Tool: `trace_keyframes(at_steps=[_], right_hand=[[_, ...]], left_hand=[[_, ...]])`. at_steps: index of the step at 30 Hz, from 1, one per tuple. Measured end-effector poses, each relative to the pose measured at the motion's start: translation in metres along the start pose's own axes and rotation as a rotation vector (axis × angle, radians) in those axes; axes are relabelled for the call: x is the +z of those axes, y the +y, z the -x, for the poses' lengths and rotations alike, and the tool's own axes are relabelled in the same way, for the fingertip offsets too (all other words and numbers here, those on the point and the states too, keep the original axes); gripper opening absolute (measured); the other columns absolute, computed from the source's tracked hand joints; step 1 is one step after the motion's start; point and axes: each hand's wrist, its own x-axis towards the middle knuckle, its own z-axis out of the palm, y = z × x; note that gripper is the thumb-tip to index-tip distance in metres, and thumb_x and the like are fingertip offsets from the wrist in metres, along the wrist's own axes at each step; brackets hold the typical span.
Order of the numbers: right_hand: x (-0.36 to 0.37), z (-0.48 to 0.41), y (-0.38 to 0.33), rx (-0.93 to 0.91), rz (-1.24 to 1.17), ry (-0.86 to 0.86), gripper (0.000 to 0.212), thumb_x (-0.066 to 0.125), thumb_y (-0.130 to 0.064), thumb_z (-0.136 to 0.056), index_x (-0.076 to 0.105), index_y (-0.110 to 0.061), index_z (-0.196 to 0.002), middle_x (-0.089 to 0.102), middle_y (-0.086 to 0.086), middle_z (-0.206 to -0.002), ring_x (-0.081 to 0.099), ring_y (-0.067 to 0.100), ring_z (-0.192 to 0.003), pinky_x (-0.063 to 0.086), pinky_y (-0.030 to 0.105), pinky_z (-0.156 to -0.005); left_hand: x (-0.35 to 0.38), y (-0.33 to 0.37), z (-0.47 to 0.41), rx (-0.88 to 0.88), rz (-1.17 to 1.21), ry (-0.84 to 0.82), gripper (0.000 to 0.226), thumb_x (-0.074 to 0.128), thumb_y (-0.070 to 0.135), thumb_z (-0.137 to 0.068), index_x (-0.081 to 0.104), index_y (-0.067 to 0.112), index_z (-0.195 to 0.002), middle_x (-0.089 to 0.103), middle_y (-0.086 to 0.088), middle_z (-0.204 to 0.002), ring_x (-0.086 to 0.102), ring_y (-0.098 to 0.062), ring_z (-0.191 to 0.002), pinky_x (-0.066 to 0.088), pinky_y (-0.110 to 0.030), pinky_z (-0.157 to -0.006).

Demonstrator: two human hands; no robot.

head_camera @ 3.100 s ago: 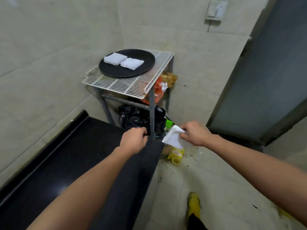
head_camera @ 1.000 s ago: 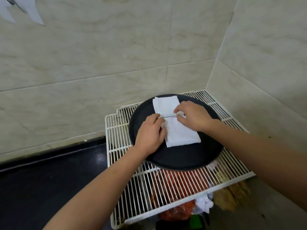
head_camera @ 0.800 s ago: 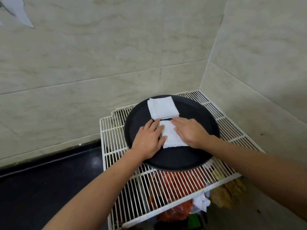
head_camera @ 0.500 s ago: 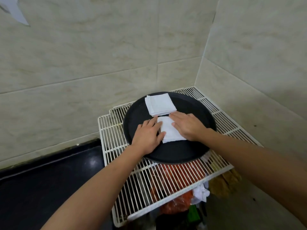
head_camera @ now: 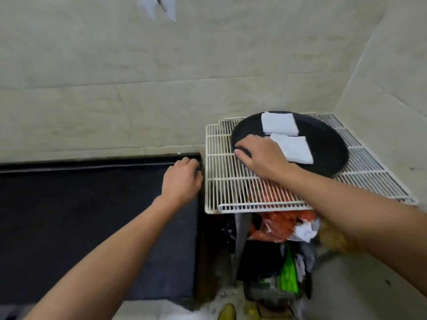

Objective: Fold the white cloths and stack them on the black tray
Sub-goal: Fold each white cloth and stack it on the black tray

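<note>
The round black tray [head_camera: 323, 144] sits on a white wire rack [head_camera: 374, 179] in the corner. Two folded white cloth piles lie on it side by side, one farther [head_camera: 279, 123] and one nearer [head_camera: 294, 150]. My right hand [head_camera: 258, 153] lies over the tray's left rim, fingers spread flat and thumb pointing left, just beside the nearer pile. My left hand [head_camera: 182, 179] rests at the far right corner of the black counter [head_camera: 69, 215], left of the rack, with fingers loosely curled and nothing in it.
Tiled walls close in behind and to the right. Under the rack are an orange bag [head_camera: 275, 225], black and green bags [head_camera: 288, 273] and crumpled paper. A narrow gap separates counter and rack. A yellow shoe tip [head_camera: 227, 311] shows at the bottom.
Both hands have come off the nearer folded cloth. My left hand moved left onto the counter corner, my right hand slid to the tray's left rim, and the view swung left.
</note>
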Motion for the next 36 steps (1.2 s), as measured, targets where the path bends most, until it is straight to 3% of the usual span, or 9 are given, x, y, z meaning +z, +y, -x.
trace_keyframes(at_steps=[4,15,26,36], right_hand=[[0.031,0.009,-0.086,-0.140,-0.145,-0.005,0.032,0.050,-0.039,-0.091,0.071,-0.017,-0.100,0.070,0.000,-0.095,0.065,0.024,-0.088,0.047,0.036,-0.077],[0.081,0.017,-0.326,-0.504,-0.271,-0.161,0.029,0.047,-0.042,-0.096,0.065,-0.023,-0.110,0.066,-0.004,-0.103,0.062,0.021,-0.093,0.043,0.034,-0.084],[0.141,-0.011,-0.562,-0.565,-0.249,-0.251,0.032,0.041,-0.046,-0.097,0.060,-0.027,-0.115,0.062,-0.005,-0.111,0.061,0.024,-0.098,0.046,0.035,-0.081],[0.187,-0.065,-0.695,-0.686,-0.218,-0.310,0.029,0.043,-0.045,-0.097,0.059,-0.027,-0.113,0.062,-0.005,-0.109,0.060,0.021,-0.099,0.045,0.033,-0.077]], left_hand=[[-0.023,-0.053,0.096,-0.212,-0.055,-0.053,0.026,0.051,0.030,-0.092,0.060,0.013,-0.110,0.060,-0.005,-0.104,0.059,-0.029,-0.095,0.050,-0.041,-0.075],[-0.119,-0.189,0.299,-0.636,-0.199,-0.022,0.021,0.049,0.033,-0.092,0.059,0.019,-0.103,0.060,-0.001,-0.101,0.061,-0.028,-0.092,0.048,-0.035,-0.072],[-0.212,-0.382,0.424,-0.751,-0.290,-0.038,0.019,0.047,0.032,-0.093,0.058,0.018,-0.098,0.060,-0.002,-0.098,0.060,-0.025,-0.088,0.050,-0.036,-0.069],[-0.237,-0.491,0.474,-0.872,-0.236,-0.009,0.023,0.048,0.032,-0.092,0.059,0.017,-0.106,0.062,-0.004,-0.105,0.060,-0.026,-0.095,0.050,-0.036,-0.075]])
